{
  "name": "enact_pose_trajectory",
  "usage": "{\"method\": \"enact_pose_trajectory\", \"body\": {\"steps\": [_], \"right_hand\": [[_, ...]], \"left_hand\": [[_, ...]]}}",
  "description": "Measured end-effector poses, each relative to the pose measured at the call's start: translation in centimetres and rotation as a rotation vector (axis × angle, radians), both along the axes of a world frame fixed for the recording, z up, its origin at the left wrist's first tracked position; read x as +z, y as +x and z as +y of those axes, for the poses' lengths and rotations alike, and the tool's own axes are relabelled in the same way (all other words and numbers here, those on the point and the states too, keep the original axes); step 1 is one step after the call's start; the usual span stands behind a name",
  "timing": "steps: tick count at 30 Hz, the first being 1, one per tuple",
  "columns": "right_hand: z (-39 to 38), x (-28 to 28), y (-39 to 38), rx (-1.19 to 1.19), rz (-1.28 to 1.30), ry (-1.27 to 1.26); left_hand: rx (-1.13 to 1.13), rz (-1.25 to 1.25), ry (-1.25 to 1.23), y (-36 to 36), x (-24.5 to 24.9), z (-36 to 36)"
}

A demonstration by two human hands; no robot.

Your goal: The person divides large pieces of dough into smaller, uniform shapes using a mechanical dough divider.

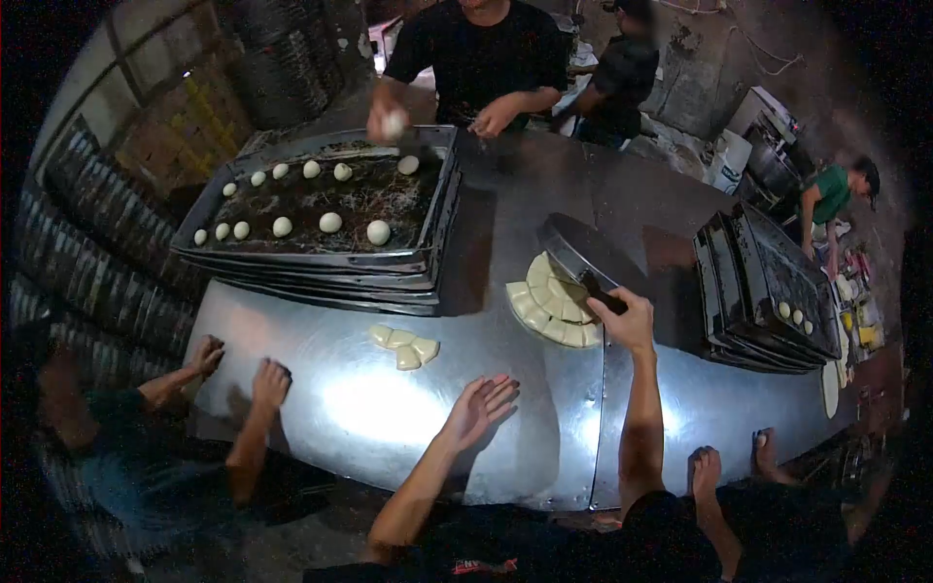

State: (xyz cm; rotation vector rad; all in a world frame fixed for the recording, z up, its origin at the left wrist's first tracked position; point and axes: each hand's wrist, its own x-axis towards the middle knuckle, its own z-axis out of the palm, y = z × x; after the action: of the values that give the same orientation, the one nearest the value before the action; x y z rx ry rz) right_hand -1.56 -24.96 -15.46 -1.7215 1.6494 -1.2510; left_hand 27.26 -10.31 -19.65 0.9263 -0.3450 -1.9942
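My right hand (627,319) is closed on the near edge of a round, shallow metal pan (569,245), which is tilted up on its side. Beneath and beside the pan, a flat disc of pale dough (552,309) lies on the metal table, cut into several wedge and block pieces. My left hand (483,406) is open, palm up with fingers stretched out, holding nothing just above the table (544,428). A small cluster of cut dough pieces (403,345) lies up and to the left of it.
Stacked baking trays (321,267) at the left carry several round dough balls (330,222). Across the table a person (476,58) holds a dough ball over them. More trays (768,282) stand at the right. Other people's hands (271,382) rest at both sides.
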Motion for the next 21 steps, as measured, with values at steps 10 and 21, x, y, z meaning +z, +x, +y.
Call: {"method": "enact_pose_trajectory", "body": {"steps": [10, 21], "right_hand": [[-3.1, 2.6, 0.8, 0.034, 0.151, -0.018], [-5.8, -1.1, -5.0, -0.050, -0.354, -0.011]], "left_hand": [[-0.023, -0.026, -0.036, -0.3, 0.4, 1.4], [0.034, -0.044, -0.053, 0.9, 1.8, 2.7]]}}
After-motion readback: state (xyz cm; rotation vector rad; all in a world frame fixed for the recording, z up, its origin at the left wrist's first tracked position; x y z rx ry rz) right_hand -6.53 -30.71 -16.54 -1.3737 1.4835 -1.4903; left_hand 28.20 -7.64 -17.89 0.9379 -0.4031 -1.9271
